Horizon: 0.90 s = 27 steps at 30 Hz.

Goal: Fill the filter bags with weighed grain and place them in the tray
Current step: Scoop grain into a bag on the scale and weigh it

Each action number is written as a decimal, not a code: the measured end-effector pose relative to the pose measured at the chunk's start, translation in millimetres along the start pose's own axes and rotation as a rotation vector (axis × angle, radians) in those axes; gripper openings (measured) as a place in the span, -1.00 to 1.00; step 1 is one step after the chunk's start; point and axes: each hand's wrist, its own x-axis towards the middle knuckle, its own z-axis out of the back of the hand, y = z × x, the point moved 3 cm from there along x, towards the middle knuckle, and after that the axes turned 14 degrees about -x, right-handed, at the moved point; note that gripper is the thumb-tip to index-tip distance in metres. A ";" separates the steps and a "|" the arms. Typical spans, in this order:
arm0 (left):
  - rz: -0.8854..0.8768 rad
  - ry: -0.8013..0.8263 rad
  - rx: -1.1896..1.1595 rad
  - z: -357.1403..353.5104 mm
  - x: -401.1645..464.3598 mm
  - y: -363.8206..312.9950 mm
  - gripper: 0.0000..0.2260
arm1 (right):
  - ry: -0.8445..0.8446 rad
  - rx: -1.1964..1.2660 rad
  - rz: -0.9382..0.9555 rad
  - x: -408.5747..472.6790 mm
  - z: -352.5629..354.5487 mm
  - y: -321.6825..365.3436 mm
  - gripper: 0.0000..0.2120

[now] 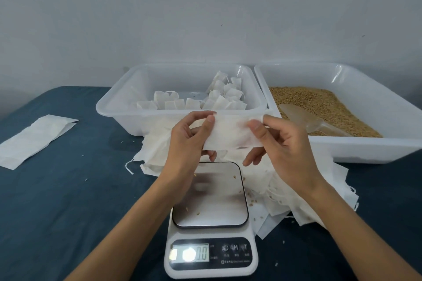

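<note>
**Empty filter bag held flat between both hands above the scale**

We hold a thin white paper filter bag (230, 131) stretched between our two hands, in the air above the far edge of the white digital kitchen scale with a steel platform (210, 198). Our left hand (189, 137) pinches the bag's left end between thumb and curled fingers; our right hand (276, 141) pinches the right end the same way, thumb on the near face. The bag spans the gap between the two grips, its long axis running left to right, tilted slightly down toward the left, its broad face turned toward us.

Beyond the bag sits a translucent white plastic tray (109, 102) holding small filled bags (219, 96). To its right, touching it, a second white plastic tray (376, 98) holds golden-brown grain (319, 102) with a clear plastic scoop (306, 118) lying on it. A loose heap of empty white bags (285, 189) lies on the dark blue cloth-covered table (68, 189) around the scale. A few grains rest on the platform. A flat white paper packet (34, 139) lies at far left.
</note>
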 end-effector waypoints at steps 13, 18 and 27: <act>-0.171 0.480 0.386 -26.4 -31.8 -3.7 -0.57 | 0.278 -0.432 -0.028 11.0 17.6 56.4 -0.16; -0.087 0.510 0.308 -30.7 -41.5 4.3 -0.66 | 0.554 -0.548 -0.134 15.5 19.8 74.8 -0.08; -0.002 0.427 0.158 -8.4 -42.0 5.8 -0.66 | 0.139 -0.773 -0.148 55.4 93.8 28.4 -0.55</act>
